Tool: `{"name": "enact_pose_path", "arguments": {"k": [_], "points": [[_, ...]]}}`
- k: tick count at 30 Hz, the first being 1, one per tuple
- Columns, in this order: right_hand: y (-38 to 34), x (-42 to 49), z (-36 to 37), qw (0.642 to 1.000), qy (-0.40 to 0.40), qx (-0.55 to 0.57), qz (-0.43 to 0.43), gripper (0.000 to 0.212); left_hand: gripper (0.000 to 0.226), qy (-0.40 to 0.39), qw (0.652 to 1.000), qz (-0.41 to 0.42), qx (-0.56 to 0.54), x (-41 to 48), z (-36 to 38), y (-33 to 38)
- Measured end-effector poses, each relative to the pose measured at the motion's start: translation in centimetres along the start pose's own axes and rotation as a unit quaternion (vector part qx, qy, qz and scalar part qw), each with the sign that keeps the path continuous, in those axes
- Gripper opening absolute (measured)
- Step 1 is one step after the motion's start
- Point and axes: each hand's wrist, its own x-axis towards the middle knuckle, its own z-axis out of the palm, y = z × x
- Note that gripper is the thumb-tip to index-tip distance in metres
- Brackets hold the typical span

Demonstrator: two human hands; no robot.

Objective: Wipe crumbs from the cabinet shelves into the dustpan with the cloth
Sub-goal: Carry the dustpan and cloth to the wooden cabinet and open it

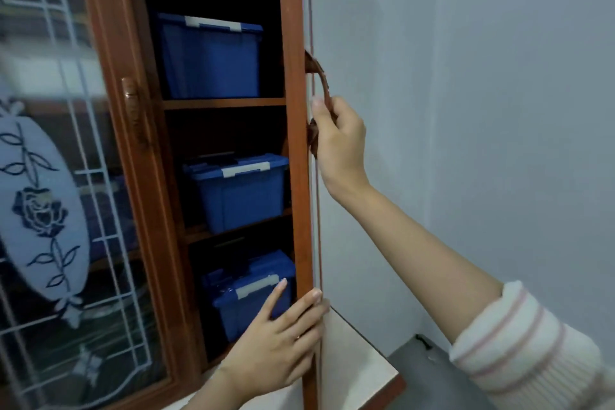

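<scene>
A wooden cabinet stands in front of me with its right door (296,143) swung out edge-on. My right hand (339,146) grips the curved wooden handle (319,76) of that door. My left hand (279,339) rests with straight fingers against the door's lower edge. Inside, three shelves (223,103) each carry a blue plastic box with a white latch: top (209,56), middle (239,190), bottom (249,289). No cloth or dustpan is in sight.
The left door (66,176) is shut, with frosted glass bearing a rose pattern and its own wooden handle (131,106). A pale wall (466,110) stands close on the right. Below are a white counter top (359,366) and a grey surface (422,373).
</scene>
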Motion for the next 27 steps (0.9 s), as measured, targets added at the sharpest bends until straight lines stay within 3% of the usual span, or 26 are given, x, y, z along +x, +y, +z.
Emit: {"name": "enact_pose_path", "arguments": {"k": [12, 22, 27], "points": [[3.9, -1.4, 12.7, 0.997, -0.063, -0.009, -0.05, 0.019, 0.056, -0.11, 0.975, -0.19, 0.033, -9.8, 1.9, -6.2], [7.0, 1.8, 18.0, 0.986, -0.147, -0.076, -0.027, 0.029, 0.056, -0.148, 0.942, -0.295, 0.057, -13.2, 6.4, -9.5], [8.6, 2.2, 19.1, 0.987, -0.136, -0.069, -0.046, 0.029, 0.057, -0.163, 0.935, -0.31, 0.059, -14.2, 7.8, -10.0]]}}
